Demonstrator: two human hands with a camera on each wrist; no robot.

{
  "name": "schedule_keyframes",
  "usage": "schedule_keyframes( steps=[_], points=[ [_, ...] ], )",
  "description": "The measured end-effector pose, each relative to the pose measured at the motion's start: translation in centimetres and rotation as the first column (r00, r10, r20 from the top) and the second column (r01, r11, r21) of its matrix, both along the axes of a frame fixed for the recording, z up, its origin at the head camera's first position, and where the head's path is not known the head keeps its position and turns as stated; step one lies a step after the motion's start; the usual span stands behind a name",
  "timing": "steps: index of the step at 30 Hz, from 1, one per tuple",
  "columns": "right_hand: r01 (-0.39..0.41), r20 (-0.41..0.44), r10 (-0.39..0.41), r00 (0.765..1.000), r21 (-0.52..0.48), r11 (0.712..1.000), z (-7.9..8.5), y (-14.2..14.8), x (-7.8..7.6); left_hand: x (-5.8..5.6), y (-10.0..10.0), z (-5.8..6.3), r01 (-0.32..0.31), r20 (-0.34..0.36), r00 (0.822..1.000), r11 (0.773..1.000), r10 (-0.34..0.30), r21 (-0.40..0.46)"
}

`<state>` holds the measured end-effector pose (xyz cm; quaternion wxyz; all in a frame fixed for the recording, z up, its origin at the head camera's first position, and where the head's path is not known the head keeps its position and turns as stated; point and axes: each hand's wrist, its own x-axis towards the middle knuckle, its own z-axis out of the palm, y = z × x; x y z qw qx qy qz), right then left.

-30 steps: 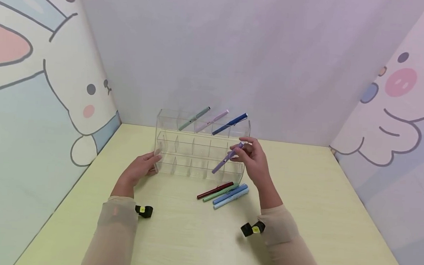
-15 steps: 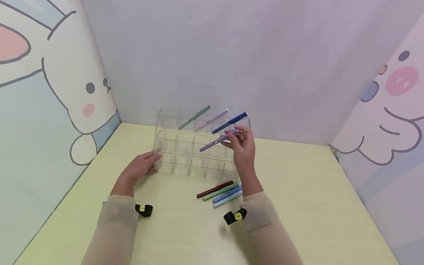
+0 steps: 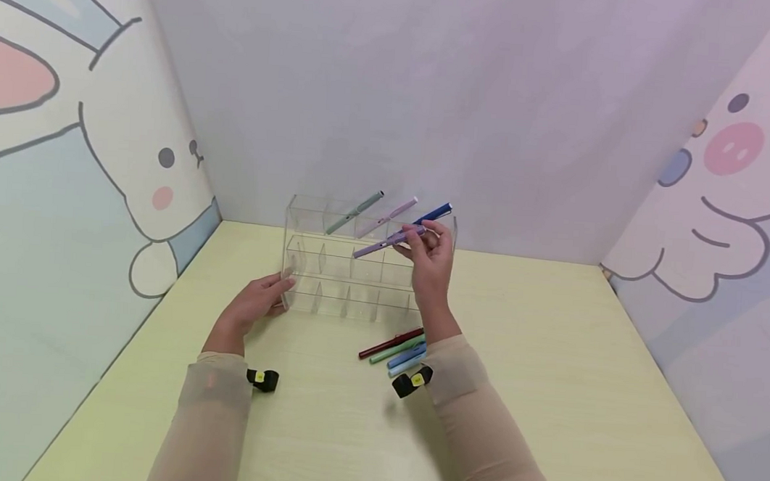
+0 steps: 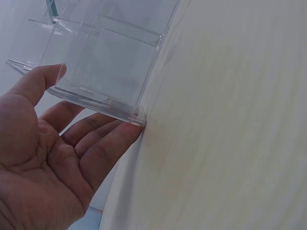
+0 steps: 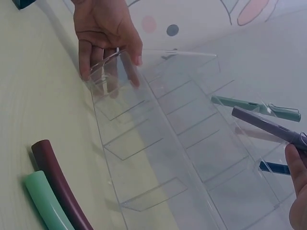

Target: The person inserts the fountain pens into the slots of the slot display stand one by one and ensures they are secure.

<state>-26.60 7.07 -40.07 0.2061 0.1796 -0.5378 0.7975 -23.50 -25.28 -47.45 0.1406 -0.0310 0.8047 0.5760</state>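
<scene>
A clear acrylic pen rack [image 3: 334, 265] with three tiers of compartments stands on the table. My left hand [image 3: 254, 306] holds its left side; in the left wrist view the thumb lies over the side panel [image 4: 108, 57] and the fingers reach its bottom edge. My right hand [image 3: 434, 268] pinches a purple pen [image 3: 376, 249], tilted, in front of the rack's upper tiers. Behind it, a grey-green pen [image 3: 355, 213], a pale lilac pen [image 3: 389, 215] and a dark blue pen [image 3: 436, 212] lean in the top tier. The right wrist view shows the purple pen [image 5: 264, 123] near the grey-green one.
Before the rack's right half lie a dark red pen [image 3: 389, 344], a green pen [image 3: 392, 351], a blue pen [image 3: 405, 357] and a light blue pen [image 3: 407, 366], partly covered by my right wrist. A grey wall [image 3: 496, 115] rises behind the table [image 3: 548, 365].
My right hand has carried the purple pen up and to the left, from the bottom tier to just below the top tier. My left hand stays at the rack's side.
</scene>
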Motion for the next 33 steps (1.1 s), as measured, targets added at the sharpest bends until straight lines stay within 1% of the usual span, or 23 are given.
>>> schedule_keyframes(
  steps=[4,9,12,15,17,21,23,24,28,31,33],
  points=[
    [0.01,-0.007,-0.01,1.0,0.017,1.0,0.1,-0.5,-0.3,0.0,0.0,0.0,0.001,0.001,1.0,1.0,-0.001,0.0],
    [0.024,-0.007,-0.023,1.0,0.097,0.995,0.0,-1.0,-0.6,0.0,0.0,0.0,-0.002,0.002,1.0,1.0,0.002,-0.007],
    [0.025,-0.011,-0.024,1.0,0.136,0.99,0.3,-1.3,-0.1,0.2,0.0,0.0,0.004,-0.005,1.0,1.0,-0.004,-0.019],
    [0.024,-0.02,-0.02,1.0,0.178,0.984,0.9,-1.5,0.6,0.2,0.1,0.1,-0.004,-0.003,1.0,1.0,0.004,-0.007],
    [0.026,-0.025,-0.021,0.999,0.218,0.976,1.3,-1.6,1.0,0.2,0.1,0.1,0.007,-0.009,1.0,1.0,-0.007,-0.007],
    [0.035,-0.043,-0.023,0.999,0.324,0.946,1.3,-1.6,1.2,0.1,0.1,0.1,-0.001,-0.005,1.0,1.0,0.001,0.001],
    [0.036,-0.051,-0.019,0.999,0.372,0.927,0.9,-1.5,0.8,0.1,0.1,0.1,0.005,-0.012,1.0,1.0,-0.005,-0.006],
    [0.04,-0.054,-0.02,0.998,0.396,0.917,0.6,-1.5,0.5,0.1,0.2,0.1,-0.002,-0.005,1.0,1.0,0.002,-0.002],
    [0.047,-0.047,-0.029,0.998,0.468,0.883,-0.5,-1.4,-0.5,0.0,0.1,0.1,0.004,-0.005,1.0,1.0,-0.004,-0.005],
    [0.051,-0.041,-0.035,0.999,0.521,0.852,-0.8,-1.4,-0.6,0.0,0.1,0.1,0.003,-0.004,1.0,1.0,-0.003,-0.004],
    [0.051,-0.037,-0.037,0.999,0.561,0.826,-0.7,-1.4,-0.6,0.0,0.1,0.1,0.001,-0.004,1.0,1.0,-0.001,-0.003]
  ],
)
